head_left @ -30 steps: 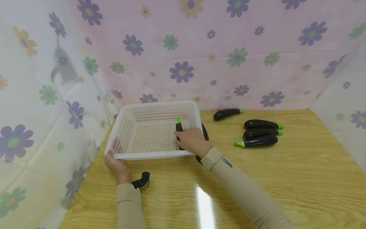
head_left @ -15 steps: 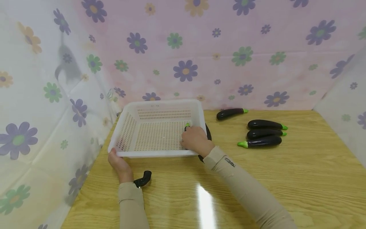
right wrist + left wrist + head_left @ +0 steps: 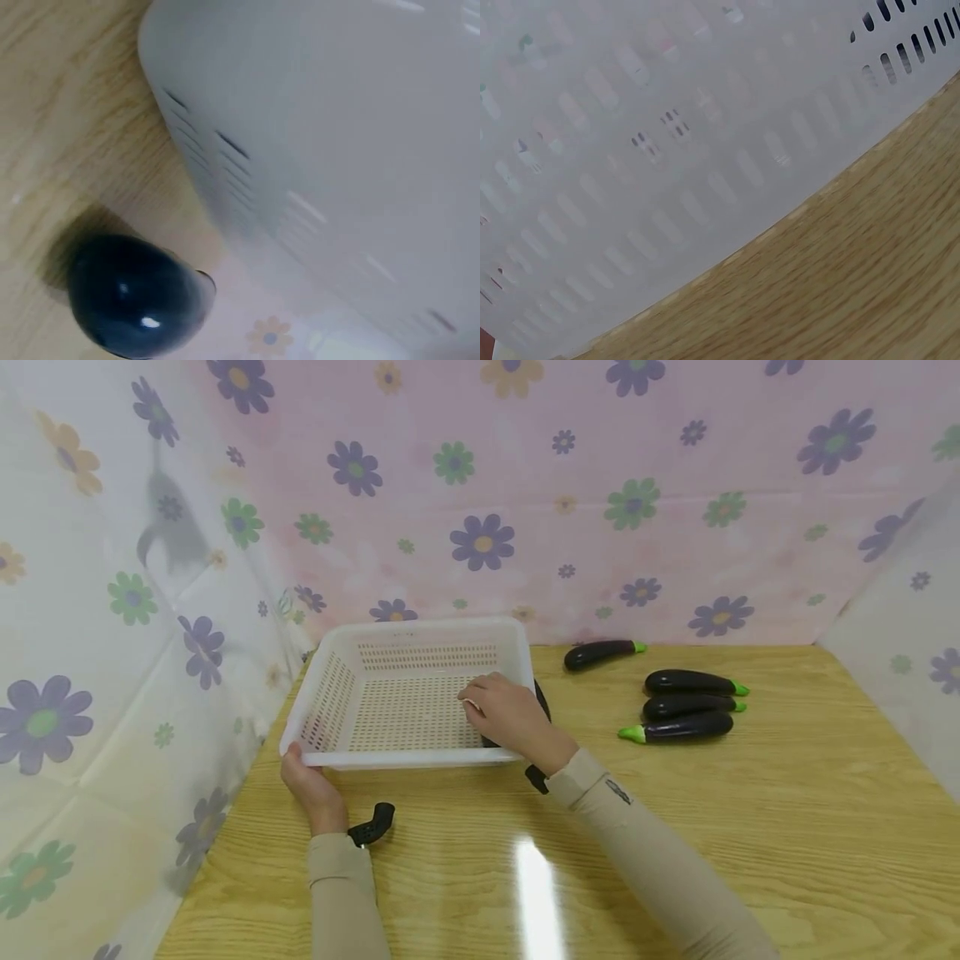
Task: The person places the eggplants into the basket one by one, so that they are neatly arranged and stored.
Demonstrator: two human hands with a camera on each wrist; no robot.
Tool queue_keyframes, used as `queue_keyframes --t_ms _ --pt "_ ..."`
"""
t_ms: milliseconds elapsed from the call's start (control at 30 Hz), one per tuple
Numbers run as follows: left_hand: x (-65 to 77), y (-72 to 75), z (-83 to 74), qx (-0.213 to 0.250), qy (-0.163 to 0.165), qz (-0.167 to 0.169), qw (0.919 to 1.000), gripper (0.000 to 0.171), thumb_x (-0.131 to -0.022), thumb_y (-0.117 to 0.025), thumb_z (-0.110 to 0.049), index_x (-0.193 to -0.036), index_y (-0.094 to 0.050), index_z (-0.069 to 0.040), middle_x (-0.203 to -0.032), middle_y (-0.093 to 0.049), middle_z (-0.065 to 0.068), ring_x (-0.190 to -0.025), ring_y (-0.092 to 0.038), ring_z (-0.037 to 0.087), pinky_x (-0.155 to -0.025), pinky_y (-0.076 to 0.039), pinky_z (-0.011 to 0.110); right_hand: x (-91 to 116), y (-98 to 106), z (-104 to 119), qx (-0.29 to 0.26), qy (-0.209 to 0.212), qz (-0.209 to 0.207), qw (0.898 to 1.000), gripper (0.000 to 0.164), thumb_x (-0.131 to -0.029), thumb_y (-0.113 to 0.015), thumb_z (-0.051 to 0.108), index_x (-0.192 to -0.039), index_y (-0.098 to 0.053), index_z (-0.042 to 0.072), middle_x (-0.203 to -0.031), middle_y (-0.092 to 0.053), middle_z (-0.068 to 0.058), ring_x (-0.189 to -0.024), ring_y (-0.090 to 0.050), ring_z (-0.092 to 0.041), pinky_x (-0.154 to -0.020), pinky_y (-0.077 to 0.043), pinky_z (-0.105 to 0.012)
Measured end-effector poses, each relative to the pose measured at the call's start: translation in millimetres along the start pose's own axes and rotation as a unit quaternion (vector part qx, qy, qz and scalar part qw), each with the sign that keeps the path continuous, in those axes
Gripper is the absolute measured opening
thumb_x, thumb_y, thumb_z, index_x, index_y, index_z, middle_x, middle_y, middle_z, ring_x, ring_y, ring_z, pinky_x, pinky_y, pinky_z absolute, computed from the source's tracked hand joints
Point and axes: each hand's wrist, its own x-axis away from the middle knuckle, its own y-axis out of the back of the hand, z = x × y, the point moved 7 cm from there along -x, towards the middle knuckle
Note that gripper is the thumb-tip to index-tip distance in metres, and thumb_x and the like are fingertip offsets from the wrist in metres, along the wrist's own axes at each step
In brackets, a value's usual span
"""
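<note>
The right hand [image 3: 510, 714] has lifted off the eggplant [image 3: 489, 742] it gripped half a second ago; its fingers are now loosely parted over the right side of the white plastic basket [image 3: 408, 759]. That eggplant lies in the basket's near right corner, mostly hidden by the hand. The left hand [image 3: 313, 789] grips the near left corner, thumb over the rim. Another eggplant [image 3: 542, 700] sits just outside the right wall; farther right on the desk [image 3: 450, 877] lie three eggplants [image 3: 686, 706] together, with a lone eggplant [image 3: 600, 655] behind.
</note>
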Motion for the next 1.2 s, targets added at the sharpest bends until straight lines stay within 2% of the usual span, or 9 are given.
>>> queue_keyframes --t_ms 200,367,467,667,767,867,967,1033,1200 --pt "1.1 -1.0 1.0 0.027 0.004 -0.013 0.9996 0.041 -0.093 -0.030 -0.023 -0.124 -0.051 -0.008 -0.126 -0.049 0.009 -0.116 -0.044 0.019 -0.098 -0.029 0.029 13 2 -19 -0.076 -0.076 -0.008 0.994 0.026 -0.092 -0.046 0.025 -0.111 -0.061 0.020 -0.107 -0.060 0.004 -0.101 -0.052 -0.014 -0.076 -0.045 -0.030" --pt "2.6 0.6 2.0 0.037 0.007 -0.015 0.9992 0.040 -0.092 -0.030 -0.023 -0.122 -0.052 -0.007 -0.125 -0.050 0.011 -0.115 -0.045 0.022 -0.097 -0.030 0.030 21 4 -29 -0.136 -0.112 -0.032 0.984 0.025 -0.091 -0.047 0.023 -0.113 -0.060 0.020 -0.110 -0.057 0.004 -0.097 -0.052 -0.014 -0.077 -0.044 -0.032" --pt "2.6 0.7 2.3 0.037 0.004 -0.012 0.9992 0.041 -0.093 -0.030 -0.023 -0.122 -0.053 -0.008 -0.125 -0.050 0.011 -0.115 -0.045 0.023 -0.097 -0.030 0.031 25 7 -34 -0.168 -0.126 -0.078 0.975 0.025 -0.091 -0.046 0.019 -0.112 -0.060 0.018 -0.114 -0.054 0.002 -0.098 -0.051 -0.016 -0.077 -0.044 -0.033" --pt "1.6 -1.3 2.4 0.035 -0.003 0.001 0.9994 0.041 -0.093 -0.029 -0.023 -0.123 -0.053 -0.009 -0.125 -0.050 0.011 -0.115 -0.044 0.023 -0.097 -0.030 0.032 41 19 -42 -0.155 -0.142 -0.212 0.954 0.029 -0.088 -0.041 0.006 -0.102 -0.065 0.013 -0.107 -0.057 0.000 -0.100 -0.052 -0.017 -0.078 -0.044 -0.035" --pt "1.9 0.0 3.8 0.030 -0.001 -0.001 0.9995 0.041 -0.092 -0.030 -0.024 -0.122 -0.054 -0.009 -0.125 -0.050 0.011 -0.115 -0.045 0.024 -0.097 -0.030 0.033 52 20 -47 -0.155 -0.159 -0.248 0.943 0.029 -0.086 -0.040 0.003 -0.099 -0.065 0.012 -0.103 -0.059 0.000 -0.093 -0.054 -0.016 -0.073 -0.045 -0.034" --pt "2.8 1.1 5.0 0.022 0.003 -0.003 0.9997 0.041 -0.093 -0.031 -0.025 -0.123 -0.054 -0.010 -0.126 -0.050 0.011 -0.114 -0.045 0.024 -0.096 -0.031 0.033 59 20 -53 -0.155 -0.168 -0.257 0.939 0.029 -0.087 -0.041 0.003 -0.101 -0.065 0.010 -0.106 -0.061 -0.001 -0.091 -0.057 -0.017 -0.065 -0.046 -0.034" --pt "3.5 0.7 4.7 0.019 0.006 -0.004 0.9998 0.041 -0.093 -0.031 -0.026 -0.123 -0.053 -0.011 -0.126 -0.050 0.011 -0.115 -0.045 0.024 -0.096 -0.031 0.033 64 17 -63 -0.141 -0.177 -0.247 0.942 0.027 -0.088 -0.044 0.005 -0.105 -0.064 0.009 -0.113 -0.060 -0.003 -0.097 -0.058 -0.020 -0.067 -0.048 -0.037" --pt "4.2 -0.7 2.9 0.017 0.006 -0.002 0.9998 0.040 -0.093 -0.031 -0.026 -0.123 -0.053 -0.011 -0.126 -0.049 0.011 -0.115 -0.045 0.024 -0.096 -0.031 0.033 67 10 -74 -0.136 -0.197 -0.233 0.943 0.029 -0.088 -0.044 0.004 -0.109 -0.062 0.009 -0.112 -0.060 -0.004 -0.093 -0.059 -0.021 -0.067 -0.047 -0.039" --pt "3.3 -2.2 0.3 0.016 0.007 -0.007 0.9998 0.040 -0.093 -0.031 -0.025 -0.123 -0.053 -0.009 -0.125 -0.050 0.012 -0.114 -0.045 0.025 -0.096 -0.030 0.034 79 -8 -104 -0.189 -0.267 -0.204 0.923 0.031 -0.088 -0.045 0.007 -0.116 -0.059 0.011 -0.110 -0.060 -0.008 -0.097 -0.057 -0.023 -0.081 -0.043 -0.041"
